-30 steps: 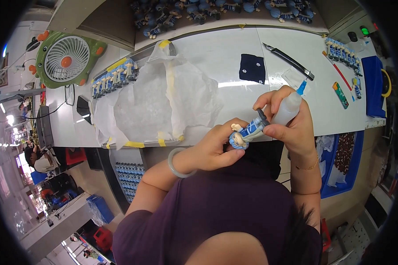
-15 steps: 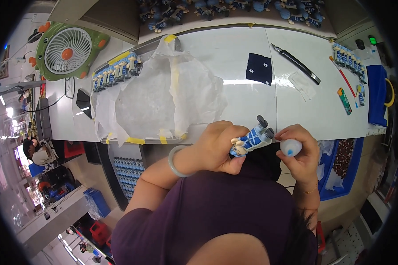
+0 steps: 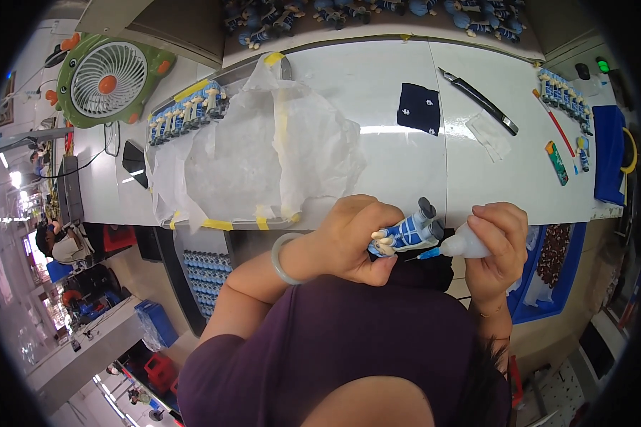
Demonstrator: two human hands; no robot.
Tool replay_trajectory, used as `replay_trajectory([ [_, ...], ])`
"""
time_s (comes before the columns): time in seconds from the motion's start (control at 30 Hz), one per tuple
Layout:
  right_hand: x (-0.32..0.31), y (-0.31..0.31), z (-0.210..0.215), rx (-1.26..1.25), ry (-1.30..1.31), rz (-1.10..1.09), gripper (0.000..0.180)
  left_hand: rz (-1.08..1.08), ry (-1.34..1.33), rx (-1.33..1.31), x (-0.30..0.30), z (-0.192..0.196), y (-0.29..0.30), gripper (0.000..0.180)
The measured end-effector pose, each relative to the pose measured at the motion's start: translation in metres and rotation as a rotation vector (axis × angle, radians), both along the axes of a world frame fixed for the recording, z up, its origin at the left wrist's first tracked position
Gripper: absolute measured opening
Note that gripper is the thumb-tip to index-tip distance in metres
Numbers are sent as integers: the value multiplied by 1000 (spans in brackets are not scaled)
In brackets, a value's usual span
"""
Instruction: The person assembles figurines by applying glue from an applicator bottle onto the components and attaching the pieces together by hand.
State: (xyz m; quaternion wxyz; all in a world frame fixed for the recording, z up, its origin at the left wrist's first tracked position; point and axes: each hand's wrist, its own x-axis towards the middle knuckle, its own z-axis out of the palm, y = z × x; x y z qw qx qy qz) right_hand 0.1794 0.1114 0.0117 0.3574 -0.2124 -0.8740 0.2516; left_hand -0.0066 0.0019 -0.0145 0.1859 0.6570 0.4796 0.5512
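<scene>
My left hand point(image 3: 356, 238) is closed around a small painted figurine point(image 3: 410, 230) in blue and white, its dark shoes pointing up and to the right. Part of the figurine's head end is hidden by my fingers. In my right hand point(image 3: 500, 245) is a whitish squeeze bottle point(image 3: 467, 243) with a blue needle tip. The bottle lies roughly level, and its tip points left at the figurine's underside. Whether tip and figurine touch, I cannot tell. Both hands are just in front of the table's near edge.
On the white table point(image 3: 399, 171) lie a translucent sheet point(image 3: 235, 164), a dark cloth point(image 3: 418, 109), a black cutter knife point(image 3: 478, 101) and a green lighter point(image 3: 556, 164). Rows of figurines point(image 3: 189, 114) stand at the left. A green fan point(image 3: 107, 82) is beyond them. A blue bin point(image 3: 574, 285) sits low at right.
My right hand has turned the bottle from end-on to sideways, so its blue tip now points at the figurine. The figurine has tilted and dropped slightly in my left hand.
</scene>
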Motion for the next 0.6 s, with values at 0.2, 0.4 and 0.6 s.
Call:
replay_trajectory([
  [0.2, -1, -1, -7, -74, 43, 1, 35, 32, -46, -19, 2, -1, -3, 35],
  [0.4, -2, -2, -8, -85, 26, 5, 35, 3, -131, -88, 1, 0, -5, 35],
  [0.6, -2, -2, -8, -61, 8, -6, 35, -30, -188, -162, 2, -1, -5, 40],
])
